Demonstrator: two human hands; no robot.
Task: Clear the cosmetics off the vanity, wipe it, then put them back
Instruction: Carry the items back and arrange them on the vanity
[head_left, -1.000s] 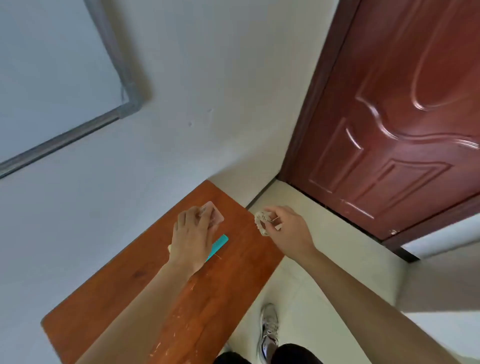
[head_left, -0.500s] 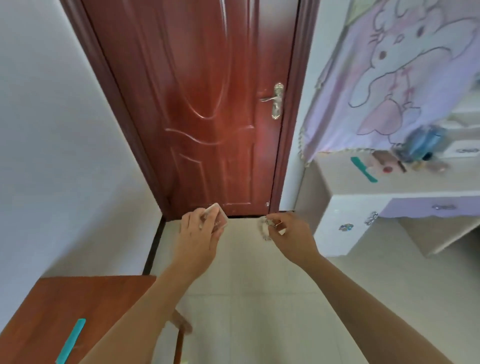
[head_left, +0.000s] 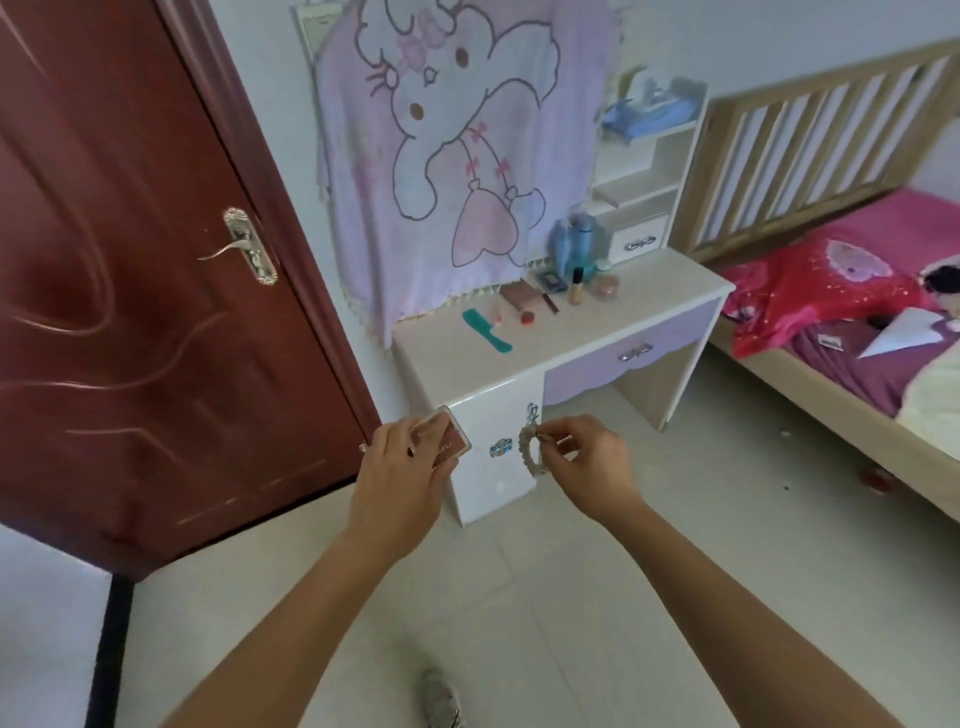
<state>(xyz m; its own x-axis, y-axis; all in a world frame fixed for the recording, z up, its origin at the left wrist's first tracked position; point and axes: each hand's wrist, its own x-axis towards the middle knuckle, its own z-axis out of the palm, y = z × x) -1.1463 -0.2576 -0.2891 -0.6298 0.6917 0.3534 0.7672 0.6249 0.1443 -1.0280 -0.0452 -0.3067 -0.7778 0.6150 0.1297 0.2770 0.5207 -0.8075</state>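
Pink compact (head_left: 442, 437), pearly band (head_left: 529, 453), centre frame, below the table (head_left: 566, 345).
Left grip (head_left: 400, 480) clamped on stiff, likely slick compact edges; right grip (head_left: 592, 467) pinching light, likely fragile band.

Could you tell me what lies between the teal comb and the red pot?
On the vanity, one small pink item, too blurred to identify; the head view shows it.

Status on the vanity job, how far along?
Likely the put-back phase: a teal plastic comb and several small cosmetics already lie on the white vanity top. In hand: left hand holds a pink rectangular case, right hand pinches a pale beaded loop. Left: setting those two down there.
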